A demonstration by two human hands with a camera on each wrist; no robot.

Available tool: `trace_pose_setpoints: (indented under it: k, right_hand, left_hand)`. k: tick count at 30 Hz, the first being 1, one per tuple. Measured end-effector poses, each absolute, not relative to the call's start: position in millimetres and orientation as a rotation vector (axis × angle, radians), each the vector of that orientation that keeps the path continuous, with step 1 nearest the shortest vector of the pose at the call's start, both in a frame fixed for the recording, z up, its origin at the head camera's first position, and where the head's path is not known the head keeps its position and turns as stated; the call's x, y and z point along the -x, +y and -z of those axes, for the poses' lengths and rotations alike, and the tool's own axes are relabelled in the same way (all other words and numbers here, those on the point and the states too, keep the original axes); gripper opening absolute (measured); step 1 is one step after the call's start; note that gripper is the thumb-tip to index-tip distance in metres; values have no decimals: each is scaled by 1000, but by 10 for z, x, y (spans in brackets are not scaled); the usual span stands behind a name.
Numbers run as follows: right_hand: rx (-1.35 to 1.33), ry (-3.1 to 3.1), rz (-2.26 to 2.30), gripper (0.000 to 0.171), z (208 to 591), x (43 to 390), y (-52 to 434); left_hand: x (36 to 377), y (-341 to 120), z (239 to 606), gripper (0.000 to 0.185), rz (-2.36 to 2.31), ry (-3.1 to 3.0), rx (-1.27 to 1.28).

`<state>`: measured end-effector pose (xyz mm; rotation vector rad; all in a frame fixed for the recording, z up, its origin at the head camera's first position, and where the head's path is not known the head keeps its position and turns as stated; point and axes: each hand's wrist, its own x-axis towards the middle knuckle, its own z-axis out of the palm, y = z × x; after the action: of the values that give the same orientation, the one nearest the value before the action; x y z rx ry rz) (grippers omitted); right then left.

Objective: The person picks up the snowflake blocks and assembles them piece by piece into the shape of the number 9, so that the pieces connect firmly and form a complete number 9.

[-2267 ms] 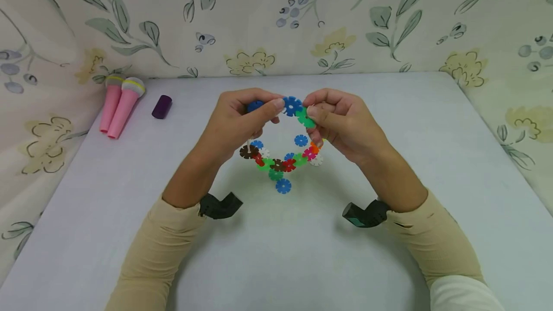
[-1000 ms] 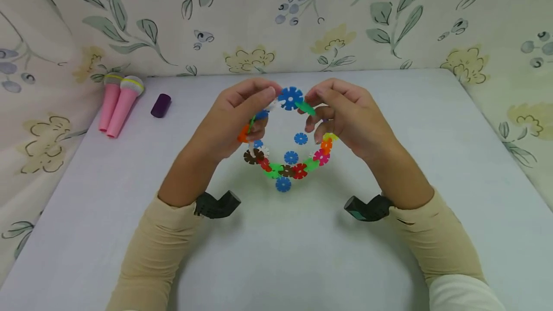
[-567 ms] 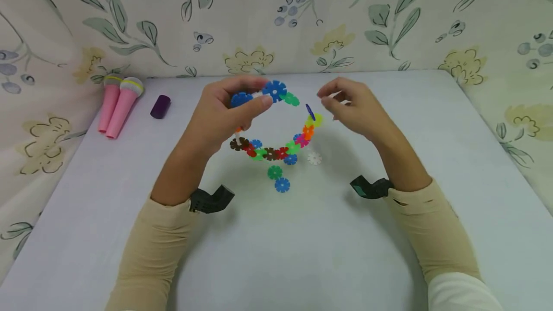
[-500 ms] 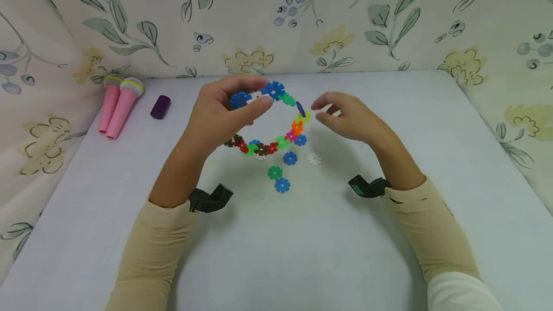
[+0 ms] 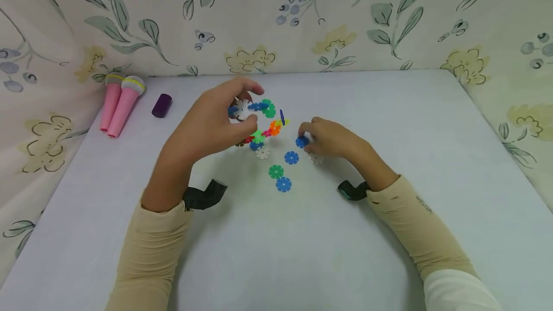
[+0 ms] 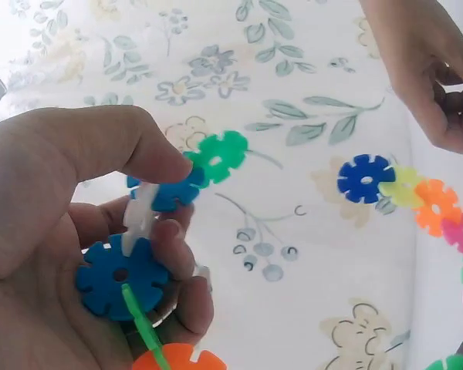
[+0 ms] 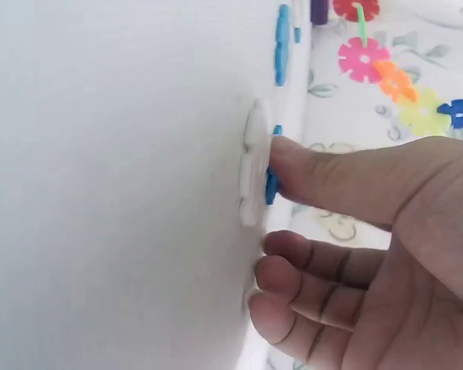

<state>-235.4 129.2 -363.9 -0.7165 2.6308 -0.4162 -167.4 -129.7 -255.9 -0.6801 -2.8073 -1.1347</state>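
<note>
Your left hand (image 5: 216, 124) holds the chain of snowflake discs (image 5: 263, 128) up off the table (image 5: 389, 109), gripping it at its upper end: in the left wrist view your thumb and fingers (image 6: 166, 254) curl round a blue disc and a white one, so that grip is closed on the chain. From there the chain runs through green, dark blue, yellow, orange and pink pieces and curves down toward the table, hanging just right of your left palm and between your two hands.

Your right hand (image 5: 330, 138) is low on the table, just right of the chain's hanging end. Its thumb presses on a small blue disc (image 5: 301, 141), with the other fingers curled beside it; the right wrist view shows the thumb tip on that blue piece, with a white disc (image 7: 255, 162) lying flat right next to it. Whether the fingers actually pinch the blue disc cannot be told.

Loose discs lie near your right hand: another blue one (image 5: 291, 158), a green one (image 5: 275, 172), a further blue one (image 5: 283, 184) and a white one (image 5: 262, 153).
</note>
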Motion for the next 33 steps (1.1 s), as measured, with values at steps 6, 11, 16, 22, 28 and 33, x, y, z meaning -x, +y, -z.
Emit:
trace_pose_setpoints:
  k: [6,11,16,22,28,33]
  right_hand:
    - [692,2582,581,23,3640,2399,1327]
    - [785,2605,1049,10,3413,2368,1438]
    - [1165,2636,1503,16,3110,2140,1445]
    - [1561,2762,1383,22,2920,1863,1324]
    - [1595,2814,1375,24,2885,1764,1283]
    - [1611,2836,1380,25,2877,1750,1269]
  left_hand:
    - [1684,-1326,2598,49,1166,-2746,742]
    - [1697,-1333,2611,44,1167,-2717,710]
    - [1701,-1295,2594,39,1250,-2668,708]
    - [1679,-1215,2593,35,1363,-2641,735]
    - [1668,-1181,2612,34,1432,-2622,762]
    - [1675,-1180,2608,31,1465,-2597,754]
